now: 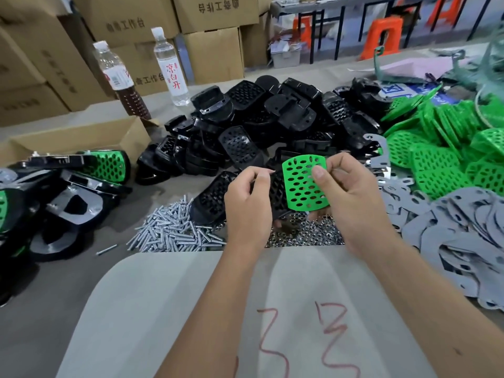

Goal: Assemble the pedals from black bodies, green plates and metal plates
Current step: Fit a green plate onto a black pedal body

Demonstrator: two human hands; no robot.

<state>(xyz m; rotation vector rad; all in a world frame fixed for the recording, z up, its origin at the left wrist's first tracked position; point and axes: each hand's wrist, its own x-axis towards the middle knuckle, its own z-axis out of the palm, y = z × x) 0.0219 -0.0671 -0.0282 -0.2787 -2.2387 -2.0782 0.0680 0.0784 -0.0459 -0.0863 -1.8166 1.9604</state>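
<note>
Holding one green plate (302,184) in your right hand (351,197), you have it pinched at its right edge, thumb on the face and fingers curled behind, so the plate stands nearly upright and tilts a little toward you, its long axis running up and down. Your left hand (246,203) grips a black body (215,197) by its right end, fingers wrapped round the edge, the perforated face up and its long axis slanting from lower left to upper right. In this single head view the plate sits just to the right of the body, their near edges close or perhaps overlapping behind your left fingers; you cannot tell whether they touch. That is the relation the coming move turns on: the plate has to swing left and lie flat onto the body's perforated face, holes over holes, and your right hand is the one placed to carry it. Both wrists are raised above the table (68,296), forearms converging from the lower edge of the view. Below your hands lie a heap of bolts (174,230) and a heap of nuts (305,236); the pile of black bodies (272,121) lies beyond, the green plates (441,148) and grey metal plates (463,236) to your right, and finished pedals (62,186) to your left.
</note>
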